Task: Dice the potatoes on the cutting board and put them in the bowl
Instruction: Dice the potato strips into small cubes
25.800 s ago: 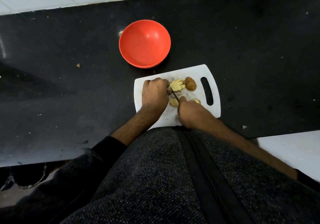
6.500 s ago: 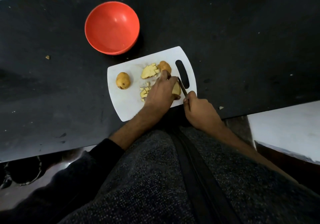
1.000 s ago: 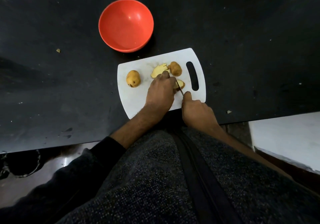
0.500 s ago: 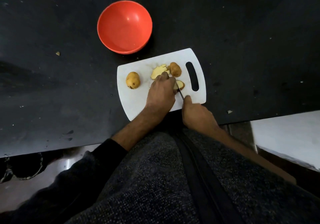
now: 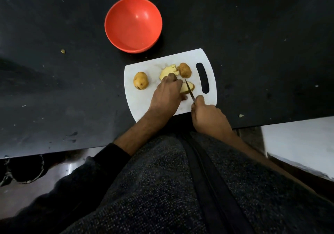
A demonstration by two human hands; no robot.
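A white cutting board (image 5: pixel 141 105) lies on the black counter near its front edge. On the board's left sits a whole potato (image 5: pixel 140 80); a potato half (image 5: pixel 185 70) and cut slices (image 5: pixel 167 71) lie at its far side. My left hand (image 5: pixel 167 94) holds down a potato piece (image 5: pixel 188 88) in the middle of the board. My right hand (image 5: pixel 207 115) grips a small knife (image 5: pixel 189 92), its blade lying across that piece. The red bowl (image 5: pixel 133 24) stands empty behind the board, to the left.
Small potato scraps lie on the counter at the left (image 5: pixel 62 51) and near the front edge at the right (image 5: pixel 241 115). A white surface (image 5: pixel 298 143) adjoins the counter at the lower right. My dark sweater fills the foreground.
Over the last second my hands have stayed on the same potato piece; the knife blade has shifted slightly along it. The bowl and the other potatoes have not moved.
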